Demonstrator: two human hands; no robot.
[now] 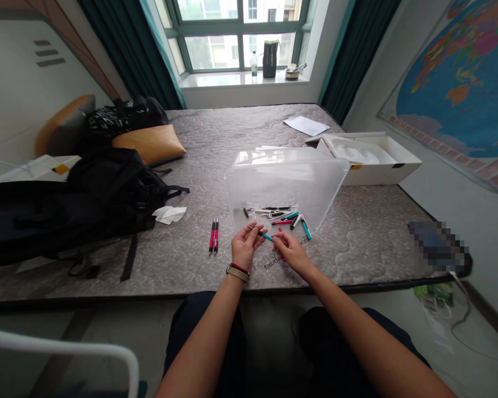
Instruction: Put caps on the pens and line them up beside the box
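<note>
A teal and black pen [267, 237] is held between my two hands, slanting down to the right. My left hand [244, 249] pinches its dark end, and a red cord and a tan band circle that wrist. At the teal end, the fingers of my right hand [291, 252] are closed on the barrel. Just beyond my hands lie several loose pen parts [283, 222] in teal, red, black and white, at the mouth of a translucent plastic bin [280, 182] tipped on its side. Two red and black pens [213, 237] lie side by side, left of my left hand.
A black backpack [103, 193] and a crumpled tissue [170, 214] are to the left. On the right stand an open white box [377, 174] and a pixelated dark device [440, 249] with a cable. Paper [306, 125] lies farther back on the quilted surface [348, 254].
</note>
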